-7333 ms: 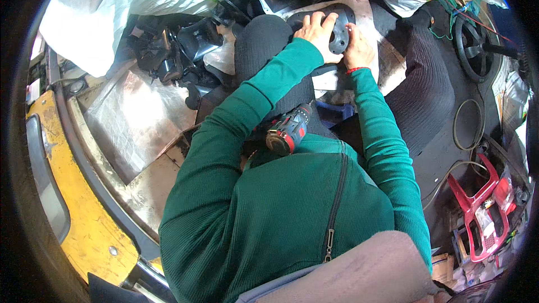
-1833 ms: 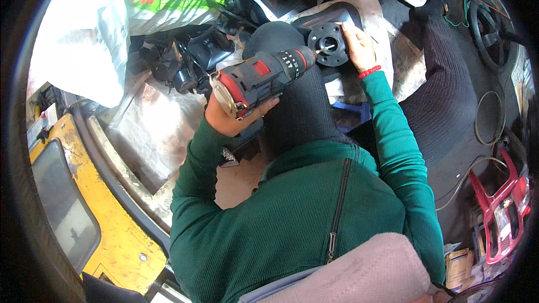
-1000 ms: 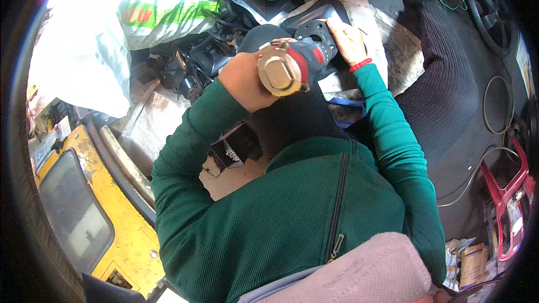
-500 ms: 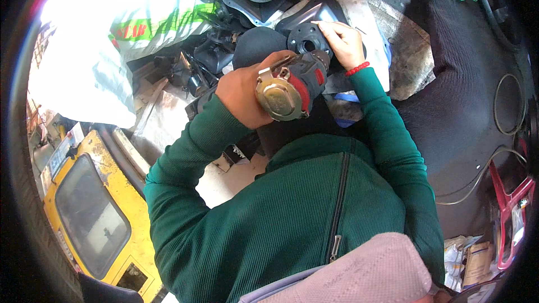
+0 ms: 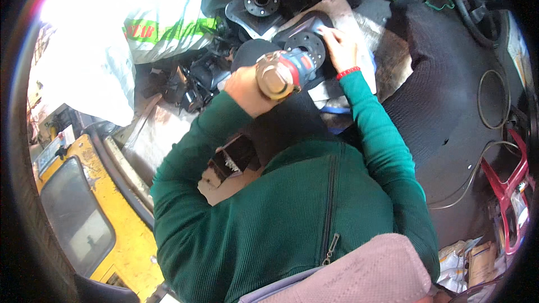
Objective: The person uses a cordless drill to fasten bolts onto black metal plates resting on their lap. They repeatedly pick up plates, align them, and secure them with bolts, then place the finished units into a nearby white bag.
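Observation:
My left hand [image 5: 242,88] is closed around the handle of a cordless drill [image 5: 279,77] with a dark body, a red band and a pale round rear end. The drill points away and to the right, its front end at the round, holed flange of a black plastic part [image 5: 310,45]. That part lies by my knee, and the drill hides some of the flange. My right hand [image 5: 343,50], with a red bead bracelet at the wrist, grips the part's right side, thumb and fingers close together beside the flange; the fingertips are blurred.
Another black flanged part [image 5: 261,1] and several more lie in a pile beyond my knees. A white and green sack [image 5: 168,33] stands at the left, above a yellow panel with a dark window [image 5: 78,219]. At right are a steering wheel [image 5: 477,8] and a red frame [image 5: 508,191].
The view has shifted slightly. The drill has tilted and sits nearer the flange's lower left. My right hand has moved a little upright along the part's right side, still beside it.

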Demonstrator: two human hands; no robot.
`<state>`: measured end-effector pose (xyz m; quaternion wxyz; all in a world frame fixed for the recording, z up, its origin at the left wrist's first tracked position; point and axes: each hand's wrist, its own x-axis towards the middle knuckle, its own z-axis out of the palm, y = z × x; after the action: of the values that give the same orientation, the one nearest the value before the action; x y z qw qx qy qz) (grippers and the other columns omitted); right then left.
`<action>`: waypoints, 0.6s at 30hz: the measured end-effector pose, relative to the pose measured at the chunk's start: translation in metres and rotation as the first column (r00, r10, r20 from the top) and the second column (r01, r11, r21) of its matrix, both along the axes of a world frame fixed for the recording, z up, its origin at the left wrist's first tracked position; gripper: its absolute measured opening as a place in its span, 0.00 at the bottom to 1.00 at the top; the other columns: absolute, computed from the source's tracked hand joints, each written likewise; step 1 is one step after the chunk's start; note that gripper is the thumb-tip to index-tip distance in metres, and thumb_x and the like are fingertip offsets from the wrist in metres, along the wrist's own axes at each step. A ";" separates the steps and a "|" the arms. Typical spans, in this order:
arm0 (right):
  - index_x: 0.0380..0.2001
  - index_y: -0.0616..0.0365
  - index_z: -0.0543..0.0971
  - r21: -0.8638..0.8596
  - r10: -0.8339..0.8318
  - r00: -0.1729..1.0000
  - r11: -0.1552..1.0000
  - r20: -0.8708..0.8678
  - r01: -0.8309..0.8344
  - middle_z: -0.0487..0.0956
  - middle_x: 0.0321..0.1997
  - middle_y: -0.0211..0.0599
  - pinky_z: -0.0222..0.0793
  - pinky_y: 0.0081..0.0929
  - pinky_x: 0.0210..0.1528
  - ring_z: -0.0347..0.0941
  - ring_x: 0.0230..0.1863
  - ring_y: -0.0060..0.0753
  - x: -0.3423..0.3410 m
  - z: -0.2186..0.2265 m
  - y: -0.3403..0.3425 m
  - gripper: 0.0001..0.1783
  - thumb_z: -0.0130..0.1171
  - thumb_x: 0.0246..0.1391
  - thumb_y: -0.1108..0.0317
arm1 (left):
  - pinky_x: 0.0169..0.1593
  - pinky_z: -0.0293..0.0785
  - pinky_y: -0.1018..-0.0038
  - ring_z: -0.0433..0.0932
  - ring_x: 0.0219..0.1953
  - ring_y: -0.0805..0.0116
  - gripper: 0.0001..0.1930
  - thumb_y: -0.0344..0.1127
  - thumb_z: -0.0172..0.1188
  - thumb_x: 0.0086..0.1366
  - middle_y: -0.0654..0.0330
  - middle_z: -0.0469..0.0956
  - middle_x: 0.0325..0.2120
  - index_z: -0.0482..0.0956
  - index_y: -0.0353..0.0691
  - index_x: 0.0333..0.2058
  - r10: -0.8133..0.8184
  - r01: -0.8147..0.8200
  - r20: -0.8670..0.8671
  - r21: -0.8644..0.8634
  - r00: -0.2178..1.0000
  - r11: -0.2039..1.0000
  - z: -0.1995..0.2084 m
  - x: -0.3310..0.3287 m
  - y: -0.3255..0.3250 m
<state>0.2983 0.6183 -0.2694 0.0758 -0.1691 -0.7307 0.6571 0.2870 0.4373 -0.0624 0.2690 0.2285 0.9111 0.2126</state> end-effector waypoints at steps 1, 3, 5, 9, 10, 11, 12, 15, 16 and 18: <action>0.34 0.59 0.82 -0.006 -0.061 0.998 0.998 0.020 0.062 0.80 0.28 0.39 0.69 0.25 0.35 0.75 0.30 0.27 -0.001 0.003 0.011 0.17 0.61 0.50 0.56 | 0.43 0.74 0.66 0.78 0.39 0.55 0.26 0.42 0.69 0.47 0.52 0.78 0.37 0.74 0.37 0.45 0.008 -0.008 -0.003 0.045 1.000 0.999 0.003 0.006 -0.003; 0.34 0.54 0.83 0.200 -0.057 0.993 0.979 0.103 0.036 0.80 0.28 0.39 0.70 0.25 0.34 0.75 0.29 0.28 0.013 -0.008 0.041 0.14 0.63 0.46 0.59 | 0.48 0.72 0.67 0.77 0.44 0.56 0.28 0.41 0.69 0.49 0.52 0.77 0.42 0.72 0.36 0.47 0.028 -0.028 -0.009 0.021 1.000 0.999 0.005 0.024 -0.021; 0.35 0.54 0.82 0.349 0.000 0.996 0.937 0.093 -0.033 0.75 0.21 0.28 0.66 0.21 0.29 0.67 0.23 0.18 0.022 -0.009 0.053 0.13 0.65 0.45 0.62 | 0.49 0.72 0.67 0.76 0.45 0.56 0.30 0.43 0.71 0.48 0.51 0.76 0.42 0.72 0.34 0.47 0.048 -0.051 -0.066 -0.045 0.997 0.998 0.002 0.038 -0.036; 0.34 0.51 0.82 0.513 0.090 0.983 0.843 0.161 -0.161 0.73 0.21 0.31 0.66 0.24 0.30 0.68 0.23 0.24 0.019 -0.029 0.059 0.12 0.66 0.42 0.63 | 0.47 0.73 0.66 0.77 0.43 0.56 0.34 0.47 0.72 0.46 0.47 0.76 0.41 0.70 0.29 0.45 0.188 -0.188 -0.039 -0.003 0.981 0.982 0.018 0.056 -0.039; 0.34 0.51 0.82 0.519 0.097 0.980 0.836 0.175 -0.176 0.74 0.21 0.31 0.67 0.25 0.30 0.68 0.23 0.25 0.017 -0.029 0.059 0.12 0.66 0.43 0.63 | 0.47 0.73 0.66 0.77 0.43 0.56 0.35 0.48 0.72 0.46 0.46 0.76 0.41 0.69 0.29 0.45 0.227 -0.226 -0.018 0.006 0.974 0.974 0.023 0.060 -0.041; 0.33 0.52 0.82 0.537 0.106 0.980 0.824 0.167 -0.181 0.75 0.23 0.32 0.67 0.26 0.31 0.70 0.24 0.26 0.015 -0.029 0.059 0.11 0.65 0.44 0.63 | 0.47 0.73 0.66 0.77 0.43 0.56 0.36 0.48 0.73 0.45 0.46 0.75 0.41 0.68 0.28 0.46 0.226 -0.226 -0.012 -0.029 0.974 0.974 0.017 0.065 -0.050; 0.32 0.49 0.81 0.559 0.155 0.960 0.786 0.233 -0.263 0.76 0.28 0.36 0.70 0.34 0.36 0.74 0.31 0.38 0.013 -0.029 0.060 0.10 0.64 0.44 0.61 | 0.47 0.73 0.66 0.77 0.44 0.56 0.36 0.48 0.73 0.45 0.46 0.75 0.42 0.68 0.29 0.46 0.248 -0.248 0.011 -0.015 0.969 0.969 0.019 0.067 -0.053; 0.29 0.49 0.79 0.650 0.237 0.937 0.675 0.257 -0.349 0.76 0.29 0.36 0.70 0.36 0.36 0.74 0.34 0.40 0.012 -0.015 0.064 0.09 0.64 0.44 0.60 | 0.48 0.73 0.67 0.76 0.45 0.56 0.36 0.48 0.73 0.45 0.47 0.75 0.42 0.68 0.30 0.46 0.257 -0.257 -0.003 0.003 0.966 0.966 0.022 0.071 -0.057; 0.29 0.49 0.79 0.669 0.255 0.938 0.657 0.235 -0.347 0.75 0.29 0.36 0.70 0.37 0.37 0.74 0.34 0.40 0.013 -0.015 0.065 0.09 0.64 0.44 0.61 | 0.48 0.73 0.67 0.76 0.45 0.57 0.35 0.47 0.73 0.46 0.47 0.75 0.42 0.68 0.30 0.47 0.222 -0.223 -0.072 -0.012 0.972 0.975 0.017 0.074 -0.060; 0.29 0.49 0.78 0.709 0.291 0.937 0.619 0.193 -0.339 0.75 0.29 0.37 0.70 0.39 0.37 0.74 0.34 0.42 0.012 -0.022 0.068 0.09 0.63 0.44 0.61 | 0.48 0.72 0.68 0.76 0.45 0.58 0.34 0.45 0.72 0.46 0.49 0.75 0.42 0.69 0.31 0.47 0.195 -0.195 -0.106 0.008 0.975 0.981 0.015 0.076 -0.062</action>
<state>0.3106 0.6867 -0.2912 -0.0009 -0.0135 -0.9516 0.3071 0.3627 0.3757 -0.0473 0.1982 0.1487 0.9424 0.2246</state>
